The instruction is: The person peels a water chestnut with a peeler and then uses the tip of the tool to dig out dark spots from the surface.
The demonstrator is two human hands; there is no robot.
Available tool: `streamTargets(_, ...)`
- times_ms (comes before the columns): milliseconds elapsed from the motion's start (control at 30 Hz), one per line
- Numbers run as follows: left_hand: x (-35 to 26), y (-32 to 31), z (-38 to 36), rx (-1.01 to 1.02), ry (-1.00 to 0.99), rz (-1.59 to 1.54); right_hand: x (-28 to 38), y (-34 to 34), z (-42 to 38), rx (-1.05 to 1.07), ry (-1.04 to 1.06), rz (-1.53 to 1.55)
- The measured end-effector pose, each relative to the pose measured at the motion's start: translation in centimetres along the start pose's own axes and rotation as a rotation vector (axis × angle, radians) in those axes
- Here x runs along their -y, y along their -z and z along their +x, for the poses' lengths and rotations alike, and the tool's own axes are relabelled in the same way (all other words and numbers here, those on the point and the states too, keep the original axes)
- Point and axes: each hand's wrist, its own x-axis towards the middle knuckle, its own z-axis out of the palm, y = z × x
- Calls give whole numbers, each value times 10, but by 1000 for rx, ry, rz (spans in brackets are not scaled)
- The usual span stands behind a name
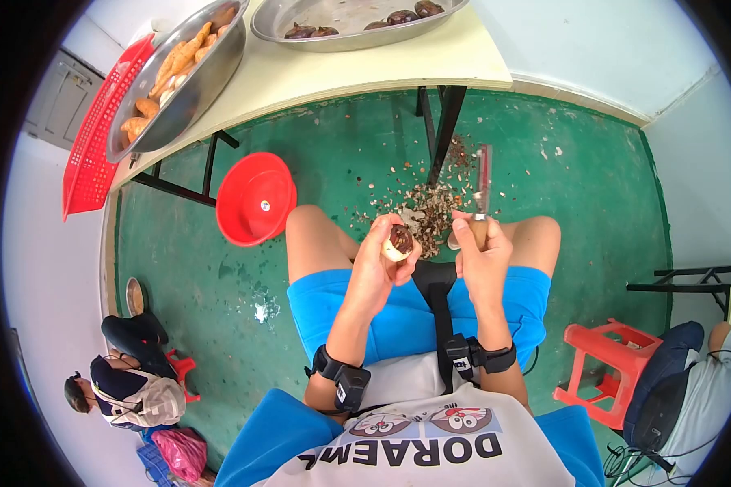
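My left hand (374, 264) is closed around a partly peeled water chestnut (397, 242), dark brown on top and pale on its side. In my right hand (484, 264), the fingers wrap the wooden handle of a peeler (484, 178), whose long metal blade points up and away from me. The two hands are apart, above my lap, and the blade does not touch the water chestnut. Below and beyond them, a pile of peelings (430, 207) is scattered over the green floor.
Ahead, a table (333, 69) carries an oval metal tray (357, 39) with several dark water chestnuts, a metal bowl (211, 85) of orange-skinned roots and a red basket (89, 154). A red basin (234, 199) stands on the floor. People sit left and right; a red stool (605, 357) is at right.
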Motion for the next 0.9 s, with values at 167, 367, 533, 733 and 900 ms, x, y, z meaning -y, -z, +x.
streamTargets(167,1,-4,0,-1,-18,-1,3,-1,-8,96,109,-233)
streamTargets(367,-1,7,1,-19,-127,-78,16,-6,-24,296,371,-504)
streamTargets(533,6,7,2,-304,-231,-59,21,-12,-36,464,466,-604)
streamTargets(733,0,-9,0,-521,-364,-78,17,-17,-39,453,527,-727)
streamTargets(900,9,10,-1,-435,-431,6,16,-19,-41,475,463,-743)
